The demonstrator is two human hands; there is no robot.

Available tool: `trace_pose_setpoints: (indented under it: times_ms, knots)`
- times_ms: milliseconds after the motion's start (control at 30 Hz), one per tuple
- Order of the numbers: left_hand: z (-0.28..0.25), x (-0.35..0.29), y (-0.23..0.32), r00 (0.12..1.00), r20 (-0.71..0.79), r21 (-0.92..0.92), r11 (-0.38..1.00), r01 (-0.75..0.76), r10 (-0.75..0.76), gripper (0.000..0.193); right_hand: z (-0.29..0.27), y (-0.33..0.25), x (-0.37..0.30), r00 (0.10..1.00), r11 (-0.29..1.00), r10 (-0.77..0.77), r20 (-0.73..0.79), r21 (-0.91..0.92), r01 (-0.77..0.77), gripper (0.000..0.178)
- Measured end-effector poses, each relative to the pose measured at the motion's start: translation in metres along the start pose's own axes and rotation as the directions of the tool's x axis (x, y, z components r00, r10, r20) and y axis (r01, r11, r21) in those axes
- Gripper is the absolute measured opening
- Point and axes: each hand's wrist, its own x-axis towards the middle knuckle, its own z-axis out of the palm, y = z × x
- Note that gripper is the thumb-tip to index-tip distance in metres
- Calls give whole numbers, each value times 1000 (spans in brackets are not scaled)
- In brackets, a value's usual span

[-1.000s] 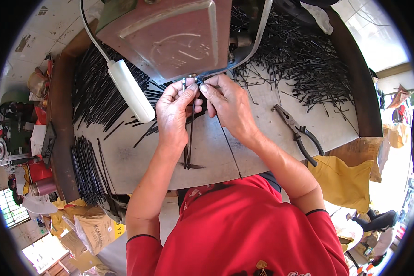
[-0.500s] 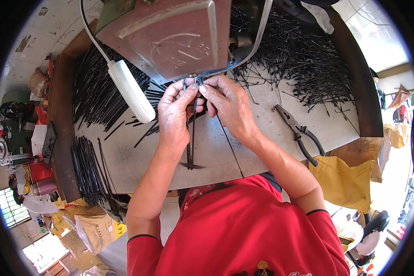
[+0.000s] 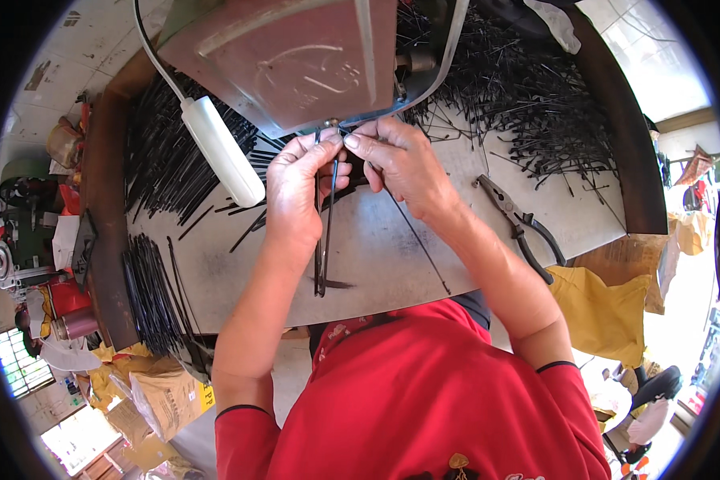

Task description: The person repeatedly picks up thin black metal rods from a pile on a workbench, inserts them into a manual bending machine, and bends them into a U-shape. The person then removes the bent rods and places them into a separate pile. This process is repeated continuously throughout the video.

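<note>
Both my hands are raised to the lower edge of a reddish-brown machine housing [image 3: 296, 72], beside a small round metal part. My left hand [image 3: 294, 192] is closed around two slim black rods [image 3: 330, 232], which hang down toward me over the table. Thumb and fingers of my right hand [image 3: 408, 164] pinch a thinner black rod [image 3: 418, 238] that slants down to the right, a small knob at its lower end. The fingertips of the two hands nearly meet, hiding the rods' upper ends.
Black rods [image 3: 176, 152] cover the left of the metal table [image 3: 376, 280], with a neat bundle [image 3: 148, 296] at the near left. A tangled heap [image 3: 536, 104] fills the far right. Pliers [image 3: 516, 228] lie right of my arm. A white lamp [image 3: 224, 152] hangs at left.
The rod in my right hand has swung outward, its lower end farther right. My right wrist has shifted slightly right, and the left hand's rods hang a little farther left.
</note>
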Motion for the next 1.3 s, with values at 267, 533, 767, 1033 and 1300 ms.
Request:
trace_pose_setpoints:
  times_ms: [267,533,767,1033,1300]
  knots:
    - [4,-6,-8,998,-8,0,998,-64,64,10,-2,0,-11,998,996,45,46,-76,-41,27]
    - [10,-28,-22,991,1,2,991,-133,133,22,-6,8,-33,998,995,55,37,85,-58,25]
    - [5,-17,-15,985,149,20,996,-89,85,22,-6,9,-36,995,980,72,65,180,-83,22]
    - [4,-23,-23,986,83,-6,989,-147,147,21,-7,8,-34,993,978,84,80,185,-98,20]
    - [3,-15,-19,986,159,-18,998,-54,56,21,-6,9,-35,992,972,111,67,200,-122,21]
